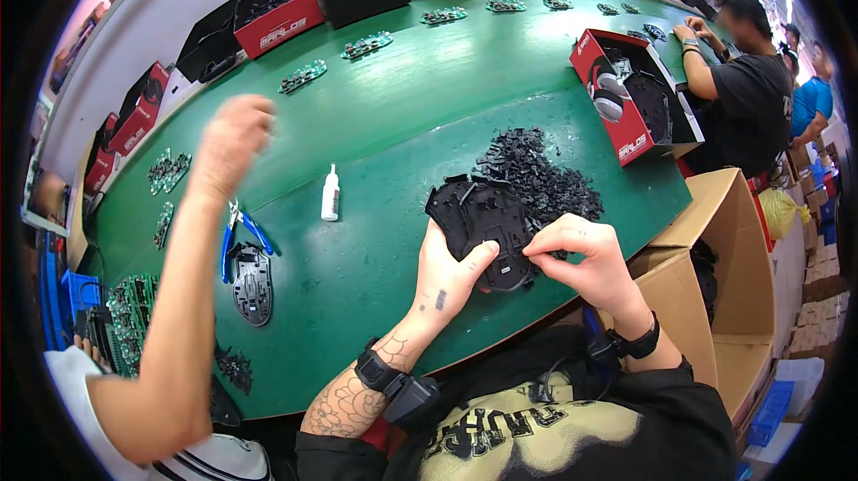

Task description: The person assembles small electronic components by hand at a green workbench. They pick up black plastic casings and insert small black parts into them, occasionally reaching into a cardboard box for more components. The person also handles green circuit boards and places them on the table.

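In front of me, over the green table, a black plastic shell (487, 229) with ribs and cut-outs inside faces up, tilted a little. My left hand (451, 268) is closed on its lower left side, thumb lying over the inner face. At the shell's right edge, the thumb and forefinger of my right hand (585, 253) come together in a pinch; what is between them, if anything, is too small to make out. Just beyond the shell spreads a heap of small black plastic pieces (552, 179), partly covered by it.
A co-worker's blurred hand (234, 141) reaches in from the left. Nearby are a white bottle (331, 195), blue-handled cutters (227, 244) and another shell (253, 289). Circuit boards (366, 45) line the far side. A red box (617, 97) and an open carton (737, 257) stand right.
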### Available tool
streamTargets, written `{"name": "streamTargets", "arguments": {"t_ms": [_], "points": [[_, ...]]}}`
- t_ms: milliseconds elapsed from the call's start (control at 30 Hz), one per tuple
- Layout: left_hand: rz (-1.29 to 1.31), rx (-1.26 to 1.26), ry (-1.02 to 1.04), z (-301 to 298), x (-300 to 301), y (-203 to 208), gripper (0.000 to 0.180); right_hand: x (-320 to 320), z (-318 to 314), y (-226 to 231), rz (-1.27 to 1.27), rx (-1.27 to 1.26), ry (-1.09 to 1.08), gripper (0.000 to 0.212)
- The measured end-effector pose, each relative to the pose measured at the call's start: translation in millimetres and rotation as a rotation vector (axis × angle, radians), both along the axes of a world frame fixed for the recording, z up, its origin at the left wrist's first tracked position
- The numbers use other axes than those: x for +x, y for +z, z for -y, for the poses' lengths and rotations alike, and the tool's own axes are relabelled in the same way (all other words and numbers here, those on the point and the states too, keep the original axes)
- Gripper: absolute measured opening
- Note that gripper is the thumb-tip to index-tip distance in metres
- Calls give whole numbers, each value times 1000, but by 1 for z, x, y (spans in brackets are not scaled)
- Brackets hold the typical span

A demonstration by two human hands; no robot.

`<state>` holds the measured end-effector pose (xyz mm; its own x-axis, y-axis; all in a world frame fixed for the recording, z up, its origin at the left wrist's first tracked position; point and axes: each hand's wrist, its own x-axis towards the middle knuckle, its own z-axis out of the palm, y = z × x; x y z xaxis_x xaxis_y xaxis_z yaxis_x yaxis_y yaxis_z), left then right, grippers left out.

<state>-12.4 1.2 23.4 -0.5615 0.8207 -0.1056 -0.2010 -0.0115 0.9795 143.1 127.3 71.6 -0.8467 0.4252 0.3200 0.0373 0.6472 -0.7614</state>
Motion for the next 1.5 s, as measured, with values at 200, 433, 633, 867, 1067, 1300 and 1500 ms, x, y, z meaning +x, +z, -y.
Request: {"name": "streamTargets", "arguments": {"t_ms": [200, 433, 633, 867, 1067, 1300, 1500], "points": [[40, -2, -12, -2, 2, 5, 59, 1, 0, -9, -7, 35, -9, 16], [-25, 19, -15, 0, 0, -1, 61, -1, 3, -10, 11, -31, -19, 14], [-134, 55, -5, 0, 0, -11, 60, -7, 7, -9, 136, -183, -9, 11], [-3, 83, -12, -3, 0, -11, 58, -7, -5, -3, 69, -135, -61, 14], [280, 120, -12, -5, 0, -3, 52, 23, -6, -21, 175, 223, 171, 13], [261, 65, -5, -4, 1, -1, 48, 20, 3, -27, 258, 293, 164, 12], [259, 54, 35, -4, 2, 2, 53, 5, -2, -14, 33, -167, -168, 10]]}}
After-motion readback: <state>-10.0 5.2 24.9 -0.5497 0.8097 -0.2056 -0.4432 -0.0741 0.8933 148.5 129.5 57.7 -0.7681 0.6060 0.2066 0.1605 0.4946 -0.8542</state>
